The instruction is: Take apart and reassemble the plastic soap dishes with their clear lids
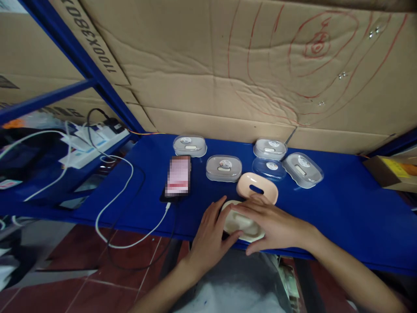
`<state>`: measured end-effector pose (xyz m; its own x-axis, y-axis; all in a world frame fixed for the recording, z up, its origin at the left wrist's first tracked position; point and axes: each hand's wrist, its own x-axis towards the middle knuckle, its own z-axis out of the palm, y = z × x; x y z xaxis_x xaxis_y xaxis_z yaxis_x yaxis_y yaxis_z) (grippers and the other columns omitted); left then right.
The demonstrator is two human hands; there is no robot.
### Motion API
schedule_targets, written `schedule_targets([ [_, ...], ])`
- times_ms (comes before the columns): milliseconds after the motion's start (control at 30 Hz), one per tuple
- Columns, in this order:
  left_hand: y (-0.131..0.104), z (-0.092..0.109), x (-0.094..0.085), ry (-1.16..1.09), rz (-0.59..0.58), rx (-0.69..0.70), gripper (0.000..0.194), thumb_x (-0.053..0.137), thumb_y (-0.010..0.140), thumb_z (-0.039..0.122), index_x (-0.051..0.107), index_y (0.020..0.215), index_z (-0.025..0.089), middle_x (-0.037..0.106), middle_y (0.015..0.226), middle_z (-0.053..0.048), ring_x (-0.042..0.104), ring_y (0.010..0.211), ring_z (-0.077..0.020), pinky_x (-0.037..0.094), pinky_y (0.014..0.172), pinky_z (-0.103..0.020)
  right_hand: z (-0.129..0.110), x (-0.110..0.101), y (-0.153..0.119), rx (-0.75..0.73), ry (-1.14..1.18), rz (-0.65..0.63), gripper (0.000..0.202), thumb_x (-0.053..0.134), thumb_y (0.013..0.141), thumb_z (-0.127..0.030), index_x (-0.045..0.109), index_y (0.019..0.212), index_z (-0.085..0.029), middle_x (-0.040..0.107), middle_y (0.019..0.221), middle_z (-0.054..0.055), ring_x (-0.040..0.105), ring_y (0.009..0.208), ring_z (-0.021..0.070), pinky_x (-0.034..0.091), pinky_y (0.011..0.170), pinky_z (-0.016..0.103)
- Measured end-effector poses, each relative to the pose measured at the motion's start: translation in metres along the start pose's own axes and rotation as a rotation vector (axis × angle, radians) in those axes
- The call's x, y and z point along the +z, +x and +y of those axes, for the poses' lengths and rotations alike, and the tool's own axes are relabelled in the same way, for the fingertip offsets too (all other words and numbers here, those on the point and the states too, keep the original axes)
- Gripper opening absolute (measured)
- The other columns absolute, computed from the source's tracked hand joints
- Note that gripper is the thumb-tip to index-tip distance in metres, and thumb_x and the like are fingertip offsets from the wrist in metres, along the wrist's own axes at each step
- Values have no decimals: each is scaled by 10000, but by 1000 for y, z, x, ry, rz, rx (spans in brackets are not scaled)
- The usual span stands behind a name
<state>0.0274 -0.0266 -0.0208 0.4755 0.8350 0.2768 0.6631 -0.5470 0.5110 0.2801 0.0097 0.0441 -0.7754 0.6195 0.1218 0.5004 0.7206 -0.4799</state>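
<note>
A cream oval dish [245,222] rests near the front edge of the blue table, between my two hands. My left hand [213,230] grips its left side, thumb at the front rim and fingers at the back. My right hand [269,219] holds its right side, with fingers over the top and the thumb in front. Just behind them lies a peach oval piece [256,186] with a slot in it; the fingers of my right hand are near its front edge. A clear lid [269,168] with a round label sits beyond the peach piece.
Lidded oval boxes stand behind [223,168], [190,145], [270,148], [303,169]. A phone [178,177] with a white cable [130,247] lies left. A power strip [94,145] is farther left, a cardboard box [392,174] far right. Cardboard [195,56] walls the back.
</note>
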Motion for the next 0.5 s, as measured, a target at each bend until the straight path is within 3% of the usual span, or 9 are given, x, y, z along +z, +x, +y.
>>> schedule_targets([
  [67, -1, 1, 2, -6, 50, -29, 575, 600, 1040, 448, 376, 1535, 261, 416, 1659, -189, 451, 1516, -353, 433, 1207, -583, -6, 6, 2, 19, 15, -21, 922, 824, 873, -494, 368, 1634, -241, 624, 1506, 161, 575, 1397, 344, 372, 1221, 568],
  [167, -1, 1, 3, -22, 42, -32, 578, 592, 1047, 429, 359, 1553, 272, 431, 1649, -183, 467, 1501, -357, 433, 1203, -594, -2, 2, -6, 90, -24, -1, 690, 804, 900, -383, 536, 1524, -264, 666, 1452, 139, 601, 1362, 338, 377, 1209, 577],
  [300, 0, 3, -1, -25, 7, -54, 541, 602, 1037, 445, 449, 1528, 277, 455, 1648, -148, 451, 1508, -376, 423, 1209, -618, 2, -25, -22, 168, -34, -6, 602, 827, 891, -424, 617, 1445, -315, 707, 1397, 87, 642, 1314, 325, 448, 1149, 529],
  [367, 1, 4, -3, -24, -21, -15, 519, 613, 1028, 453, 501, 1504, 277, 479, 1636, -131, 455, 1508, -364, 381, 1241, -625, 6, -42, -23, 151, -40, -21, 488, 753, 959, -452, 638, 1417, -328, 738, 1344, 62, 678, 1260, 296, 480, 1112, 484],
  [433, 2, 5, -5, -20, -65, 50, 543, 634, 1014, 475, 513, 1505, 278, 503, 1621, -126, 480, 1494, -344, 308, 1279, -645, 21, -57, -15, 123, -93, 18, 373, 617, 1049, -404, 641, 1413, -324, 738, 1349, 52, 676, 1268, 277, 478, 1119, 471],
  [500, 3, 6, -7, -8, -109, 102, 606, 665, 988, 516, 500, 1523, 283, 516, 1611, -131, 498, 1482, -340, 246, 1294, -677, 52, -71, -1, 168, -222, 135, 401, 511, 1074, -298, 602, 1464, -303, 688, 1442, 73, 625, 1350, 292, 447, 1159, 503],
])
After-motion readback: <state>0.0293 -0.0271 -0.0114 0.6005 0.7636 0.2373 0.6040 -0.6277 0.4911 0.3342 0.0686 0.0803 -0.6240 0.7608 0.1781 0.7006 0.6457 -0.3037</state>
